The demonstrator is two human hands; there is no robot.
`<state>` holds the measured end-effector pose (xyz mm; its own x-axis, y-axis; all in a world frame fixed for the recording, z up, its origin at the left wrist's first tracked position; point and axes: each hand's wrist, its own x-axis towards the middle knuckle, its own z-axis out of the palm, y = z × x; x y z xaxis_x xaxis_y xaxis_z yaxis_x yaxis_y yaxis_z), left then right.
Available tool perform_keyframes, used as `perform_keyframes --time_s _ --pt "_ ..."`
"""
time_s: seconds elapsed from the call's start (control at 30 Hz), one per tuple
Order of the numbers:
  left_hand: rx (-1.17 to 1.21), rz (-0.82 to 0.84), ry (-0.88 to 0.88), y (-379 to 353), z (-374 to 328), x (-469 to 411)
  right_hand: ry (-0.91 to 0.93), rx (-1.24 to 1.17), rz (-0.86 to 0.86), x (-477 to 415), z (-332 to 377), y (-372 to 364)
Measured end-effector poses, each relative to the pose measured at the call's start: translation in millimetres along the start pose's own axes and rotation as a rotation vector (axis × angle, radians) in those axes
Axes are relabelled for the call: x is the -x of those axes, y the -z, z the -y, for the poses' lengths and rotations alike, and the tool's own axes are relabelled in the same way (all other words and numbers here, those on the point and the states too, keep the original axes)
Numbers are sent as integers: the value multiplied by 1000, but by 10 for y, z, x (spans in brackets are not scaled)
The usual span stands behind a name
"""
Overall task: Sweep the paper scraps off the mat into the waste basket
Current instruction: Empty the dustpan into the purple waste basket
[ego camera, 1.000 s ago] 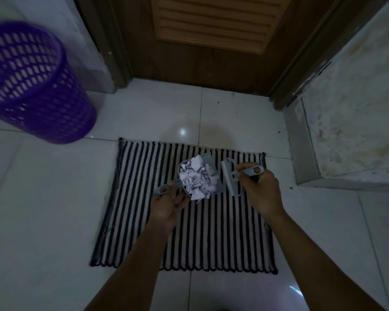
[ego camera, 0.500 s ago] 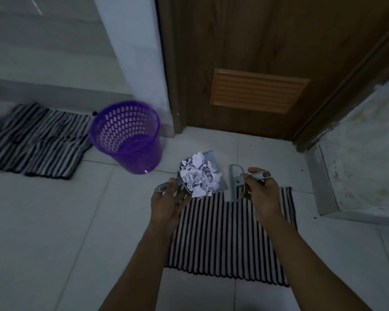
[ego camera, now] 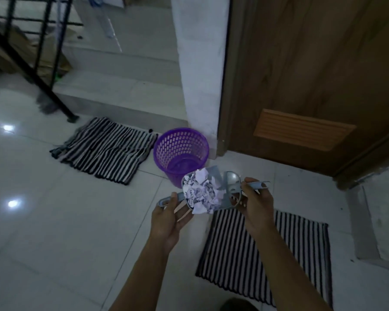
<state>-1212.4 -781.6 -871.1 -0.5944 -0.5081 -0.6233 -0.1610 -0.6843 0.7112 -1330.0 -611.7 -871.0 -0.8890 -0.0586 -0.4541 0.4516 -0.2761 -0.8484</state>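
Paper scraps (ego camera: pixel 201 191) heap on the dustpan (ego camera: pixel 220 189) gripped by left hand (ego camera: pixel 166 223); right hand (ego camera: pixel 255 207) grips the brush (ego camera: pixel 234 187). Keep it level until over the waste basket (ego camera: pixel 181 151), then tip slowly.

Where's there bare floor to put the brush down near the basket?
Bare tiles lie left of the left hand, between the basket and the near mat, below the far mat. More lie between the near mat and the door. It is tight behind the basket, by the pillar.
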Motion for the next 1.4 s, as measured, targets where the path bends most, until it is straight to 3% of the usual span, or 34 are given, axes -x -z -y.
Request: perform_keyframes --time_s 0.53,0.9,1.07,1.23,1.4 --pt "-97 -57 -94 -694 -431 -499 -99 -66 134 -687 488 -174" --pt "-201 -70 -158 -185 -941 -1929 -98 -39 69 -1341 -224 -1258" --pt "-153 -87 -113 139 -941 -2606 -89 37 39 -1785 -649 -1645" --pt "-238 -144 -178 183 -951 -3032 46 238 -12 -2124 -948 -1692" --pt "-702 -73 -427 86 -1002 -3168 206 616 67 -2037 -900 -1802"
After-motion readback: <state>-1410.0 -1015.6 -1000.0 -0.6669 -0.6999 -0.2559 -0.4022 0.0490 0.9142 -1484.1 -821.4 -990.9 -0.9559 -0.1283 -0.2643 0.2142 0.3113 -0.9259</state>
